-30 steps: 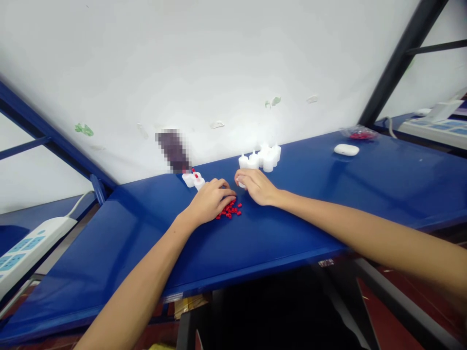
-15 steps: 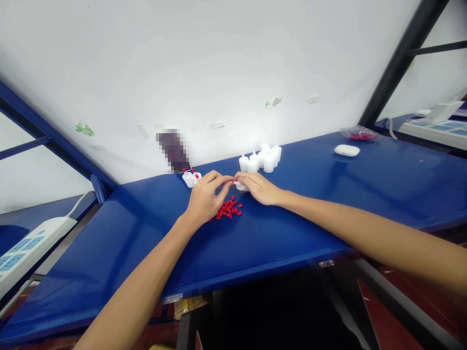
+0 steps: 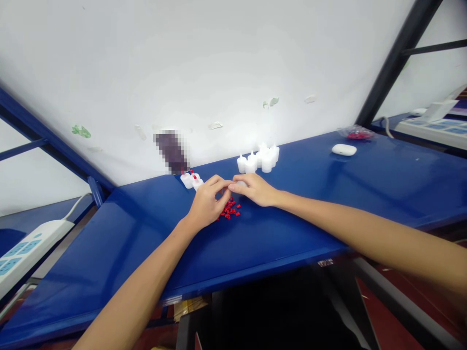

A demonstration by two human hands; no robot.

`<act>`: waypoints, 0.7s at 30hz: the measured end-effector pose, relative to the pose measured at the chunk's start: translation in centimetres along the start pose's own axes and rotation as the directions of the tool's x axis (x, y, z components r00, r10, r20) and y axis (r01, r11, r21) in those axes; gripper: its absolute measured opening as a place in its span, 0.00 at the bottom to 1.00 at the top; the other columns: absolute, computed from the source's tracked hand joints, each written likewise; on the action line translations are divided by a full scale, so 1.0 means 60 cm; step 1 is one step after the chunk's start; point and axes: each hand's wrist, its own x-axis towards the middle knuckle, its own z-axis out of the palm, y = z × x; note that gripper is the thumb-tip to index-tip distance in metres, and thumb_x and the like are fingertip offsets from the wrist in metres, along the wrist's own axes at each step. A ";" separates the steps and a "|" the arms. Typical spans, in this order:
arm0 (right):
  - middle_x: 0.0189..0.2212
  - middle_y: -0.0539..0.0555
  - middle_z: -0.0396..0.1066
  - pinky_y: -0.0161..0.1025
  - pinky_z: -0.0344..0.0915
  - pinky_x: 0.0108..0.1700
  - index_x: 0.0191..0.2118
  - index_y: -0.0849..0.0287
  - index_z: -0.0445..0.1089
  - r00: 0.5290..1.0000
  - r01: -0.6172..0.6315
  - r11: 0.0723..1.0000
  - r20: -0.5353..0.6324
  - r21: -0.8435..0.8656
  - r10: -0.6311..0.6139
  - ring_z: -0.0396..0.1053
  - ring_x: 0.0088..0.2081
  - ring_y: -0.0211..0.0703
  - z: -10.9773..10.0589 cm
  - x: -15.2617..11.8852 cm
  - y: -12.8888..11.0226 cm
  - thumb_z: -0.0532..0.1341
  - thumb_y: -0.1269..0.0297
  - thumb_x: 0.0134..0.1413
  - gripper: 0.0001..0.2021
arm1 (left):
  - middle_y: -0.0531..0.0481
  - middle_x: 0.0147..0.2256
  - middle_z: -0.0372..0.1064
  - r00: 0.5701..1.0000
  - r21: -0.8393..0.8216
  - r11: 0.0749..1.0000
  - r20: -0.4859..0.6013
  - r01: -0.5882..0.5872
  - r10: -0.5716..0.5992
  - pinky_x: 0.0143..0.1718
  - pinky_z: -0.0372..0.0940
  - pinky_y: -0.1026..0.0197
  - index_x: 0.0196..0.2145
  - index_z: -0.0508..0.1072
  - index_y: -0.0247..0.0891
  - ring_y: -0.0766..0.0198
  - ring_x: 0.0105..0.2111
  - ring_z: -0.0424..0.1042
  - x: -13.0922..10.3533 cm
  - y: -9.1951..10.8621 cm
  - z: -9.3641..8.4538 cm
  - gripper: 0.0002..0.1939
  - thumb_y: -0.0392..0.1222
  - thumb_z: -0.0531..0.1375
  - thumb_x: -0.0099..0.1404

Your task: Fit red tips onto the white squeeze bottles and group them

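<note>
My right hand is closed around a small white squeeze bottle, and only part of its body shows between the fingers. At the bottle's nozzle end, my left hand pinches with thumb and index finger, meeting the right fingertips. The small red cap in that pinch is hidden now by the fingers. Just below the hands lies a pile of red caps. Several white bottles with red caps stand beyond my left hand. Behind my right hand is a group of white bottles with bare nozzles.
The blue table meets a white wall. A white rounded case and a clear bag of red pieces lie to the right. A blurred dark phone-like object leans on the wall. A power strip is at far left.
The bottle has turned in my right hand, and my fingers have closed in over its nozzle end. The red cap seen at my left fingertips is now covered. The view has shifted slightly.
</note>
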 end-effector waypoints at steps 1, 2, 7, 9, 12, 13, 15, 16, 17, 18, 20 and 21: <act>0.24 0.48 0.61 0.36 0.48 0.31 0.29 0.60 0.66 1.000 -0.006 1.000 -0.007 -0.022 0.006 0.57 0.28 0.37 0.001 0.001 -0.001 0.53 0.46 0.61 0.21 | 0.50 0.34 0.69 1.000 0.005 1.000 0.010 -0.009 0.009 0.36 0.64 0.62 0.43 0.74 0.39 0.66 0.33 0.67 -0.001 -0.001 0.000 0.09 0.37 0.55 0.69; 0.23 0.48 0.61 0.36 0.48 0.31 0.28 0.60 0.67 1.000 -0.009 0.999 -0.010 -0.041 0.009 0.57 0.27 0.37 0.001 0.001 -0.002 0.54 0.46 0.60 0.21 | 0.50 0.34 0.69 1.000 0.007 1.000 0.022 -0.019 0.019 0.36 0.65 0.62 0.42 0.74 0.39 0.66 0.33 0.67 -0.002 -0.002 0.001 0.09 0.36 0.55 0.68; 0.21 0.48 0.62 0.37 0.47 0.31 0.25 0.60 0.68 1.000 -0.012 0.993 -0.009 -0.119 0.011 0.59 0.27 0.37 0.004 0.001 -0.010 0.53 0.53 0.60 0.18 | 0.49 0.34 0.68 0.997 0.008 0.999 0.054 -0.050 0.050 0.37 0.64 0.62 0.40 0.72 0.38 0.65 0.33 0.67 -0.006 -0.005 0.003 0.07 0.37 0.54 0.69; 0.21 0.48 0.62 0.37 0.47 0.31 0.25 0.60 0.68 1.000 -0.007 0.991 -0.013 -0.137 0.005 0.59 0.27 0.37 0.005 0.001 -0.011 0.53 0.55 0.60 0.18 | 0.49 0.34 0.68 0.997 0.002 0.999 0.060 -0.048 0.048 0.37 0.64 0.62 0.41 0.72 0.38 0.65 0.34 0.67 -0.006 -0.005 0.005 0.08 0.37 0.54 0.69; 0.22 0.48 0.63 0.36 0.47 0.31 0.27 0.60 0.67 1.000 0.008 0.992 -0.029 -0.127 -0.012 0.59 0.27 0.37 0.006 0.000 -0.009 0.53 0.52 0.61 0.19 | 0.50 0.33 0.68 0.998 -0.010 1.000 0.066 -0.012 0.013 0.36 0.63 0.62 0.42 0.72 0.38 0.66 0.32 0.67 -0.004 -0.003 0.006 0.08 0.38 0.53 0.70; 0.23 0.48 0.64 0.36 0.48 0.32 0.30 0.59 0.68 0.999 0.013 0.995 -0.031 -0.102 -0.016 0.60 0.28 0.37 0.007 0.000 -0.009 0.52 0.50 0.62 0.19 | 0.51 0.33 0.68 0.998 -0.021 1.000 0.062 0.009 -0.008 0.35 0.62 0.63 0.42 0.71 0.38 0.66 0.31 0.66 -0.003 -0.004 0.005 0.08 0.39 0.53 0.70; 0.24 0.47 0.65 0.35 0.49 0.32 0.35 0.58 0.68 0.999 0.006 0.999 -0.047 -0.042 -0.008 0.61 0.28 0.38 0.007 0.000 -0.008 0.50 0.48 0.64 0.19 | 0.52 0.31 0.67 0.997 -0.038 0.997 0.033 0.068 -0.066 0.32 0.61 0.63 0.41 0.70 0.38 0.67 0.29 0.65 -0.002 -0.009 -0.002 0.07 0.40 0.53 0.69; 0.24 0.47 0.65 0.35 0.50 0.33 0.37 0.58 0.68 0.998 -0.001 1.000 -0.057 -0.023 0.000 0.62 0.29 0.38 0.007 0.000 -0.008 0.49 0.48 0.65 0.20 | 0.53 0.29 0.66 0.995 -0.035 0.994 0.009 0.100 -0.099 0.31 0.60 0.63 0.39 0.69 0.38 0.67 0.27 0.64 -0.002 -0.014 -0.007 0.06 0.40 0.53 0.69; 0.24 0.48 0.65 0.36 0.50 0.33 0.37 0.58 0.68 0.998 -0.009 1.000 -0.068 -0.019 0.007 0.62 0.29 0.38 0.006 0.000 -0.008 0.48 0.49 0.66 0.20 | 0.54 0.27 0.64 0.992 -0.021 0.992 -0.016 0.128 -0.129 0.30 0.59 0.62 0.36 0.68 0.38 0.67 0.26 0.62 -0.003 -0.021 -0.015 0.06 0.40 0.53 0.68; 0.24 0.48 0.65 0.36 0.51 0.33 0.36 0.59 0.68 0.997 -0.014 0.999 -0.075 -0.029 0.012 0.61 0.28 0.38 0.006 0.000 -0.008 0.48 0.50 0.66 0.19 | 0.55 0.24 0.62 0.987 0.005 0.988 -0.040 0.153 -0.153 0.29 0.57 0.62 0.32 0.66 0.38 0.67 0.24 0.60 -0.004 -0.029 -0.024 0.06 0.40 0.52 0.67; 0.23 0.48 0.65 0.36 0.51 0.33 0.31 0.59 0.67 0.997 -0.015 0.997 -0.075 -0.071 0.010 0.60 0.27 0.38 0.005 0.000 -0.010 0.49 0.54 0.66 0.19 | 0.56 0.21 0.57 0.985 0.073 0.983 -0.040 0.169 -0.167 0.28 0.54 0.61 0.27 0.62 0.39 0.67 0.22 0.57 -0.008 -0.050 -0.045 0.07 0.38 0.51 0.63; 0.23 0.48 0.65 0.36 0.51 0.33 0.29 0.60 0.67 0.997 -0.014 0.996 -0.071 -0.091 0.008 0.60 0.27 0.37 0.005 0.000 -0.010 0.49 0.55 0.65 0.19 | 0.56 0.20 0.55 0.985 0.107 0.979 -0.021 0.172 -0.171 0.27 0.53 0.61 0.25 0.60 0.39 0.67 0.21 0.56 -0.011 -0.061 -0.056 0.08 0.38 0.51 0.61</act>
